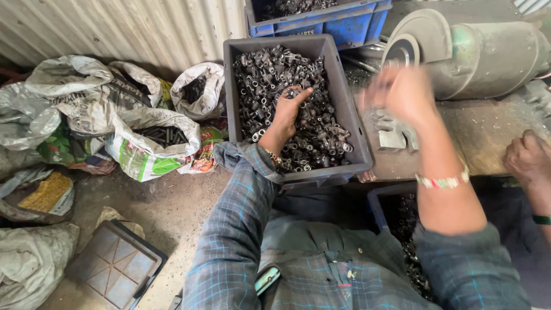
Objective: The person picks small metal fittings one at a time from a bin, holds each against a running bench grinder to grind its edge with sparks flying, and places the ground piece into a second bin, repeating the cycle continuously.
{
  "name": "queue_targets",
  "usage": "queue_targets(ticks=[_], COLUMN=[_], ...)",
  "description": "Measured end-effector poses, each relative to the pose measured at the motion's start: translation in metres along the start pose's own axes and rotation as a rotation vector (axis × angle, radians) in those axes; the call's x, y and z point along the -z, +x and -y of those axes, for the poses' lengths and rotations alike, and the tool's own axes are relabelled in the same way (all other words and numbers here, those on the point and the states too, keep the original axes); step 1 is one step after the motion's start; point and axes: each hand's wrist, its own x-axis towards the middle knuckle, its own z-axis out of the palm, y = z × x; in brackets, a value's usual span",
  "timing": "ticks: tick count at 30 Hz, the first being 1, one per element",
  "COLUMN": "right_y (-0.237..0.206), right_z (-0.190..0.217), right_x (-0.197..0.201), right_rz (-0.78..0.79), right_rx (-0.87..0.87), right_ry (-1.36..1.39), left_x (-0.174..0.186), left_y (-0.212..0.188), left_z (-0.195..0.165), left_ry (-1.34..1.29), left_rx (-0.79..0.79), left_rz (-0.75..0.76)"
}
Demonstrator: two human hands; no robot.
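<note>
Sacks (143, 138) of metal stock slump left of the grey crate (350, 123). The left hand (288, 109) digs into the crate's heap of small steel parts (270, 74), fingers curled among them; whether it grips one is hidden. The parts look heavy, hard and likely oily, best pinched across the barrel. Right of the crate, the right hand (399, 92) blurs before a grinder (476, 54), its grip impossible to tell. Another person's hand (528, 158) is cut off at the edge.

Left hand (288, 109) palm-down, fingers curled, arm outstretched; right hand (398, 92) raised, blurred, wrist bent, forearm upright.
</note>
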Motion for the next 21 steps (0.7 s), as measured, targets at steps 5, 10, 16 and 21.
queue_targets(ticks=[5, 10, 16, 21], right_y=[0.015, -0.019, -0.027, -0.035], right_z=[0.029, 0.039, 0.038, 0.029], right_x=[0.012, -0.068, -0.121, -0.116], right_rz=[-0.505, -0.213, -0.242, -0.394], right_rx=[0.432, 0.279, 0.238, 0.246], right_ry=[0.201, 0.232, 0.121, 0.203], left_x=[-0.002, -0.001, -0.002, -0.003], left_y=[-0.002, 0.007, 0.011, 0.009], left_z=[-0.01, 0.0, 0.012, 0.009], left_ry=[0.011, 0.0, 0.051, 0.112], left_rx=[0.032, 0.185, 0.175, 0.166], left_rz=[0.103, 0.251, 0.307, 0.283])
